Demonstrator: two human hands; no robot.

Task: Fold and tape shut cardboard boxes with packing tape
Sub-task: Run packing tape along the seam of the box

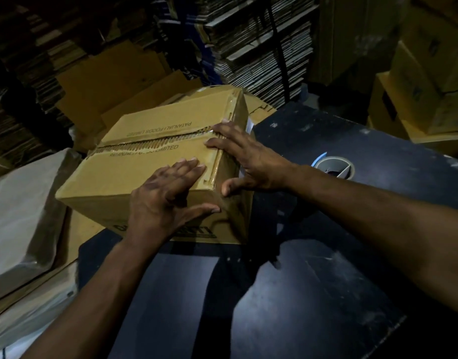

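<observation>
A closed brown cardboard box [134, 167] with black printed lettering stands on a dark table [313, 294], partly over its left edge. Clear tape [155, 142] runs along its top centre seam and down the near right end. My left hand [165, 200] lies flat on the box's top near corner, fingers straight and thumb spread along the front side. My right hand [243, 159] presses on the right end of the seam, fingers over the top edge and thumb on the box's side. A roll of packing tape [334, 167] lies flat on the table right of my right hand.
Flattened cardboard sheets [114, 81] lie behind the box. Tall stacks of flat cartons [264, 47] fill the back. Made-up boxes [424, 81] stand at the right. White plastic-wrapped bundles [23, 216] lie at the left, below the table's edge.
</observation>
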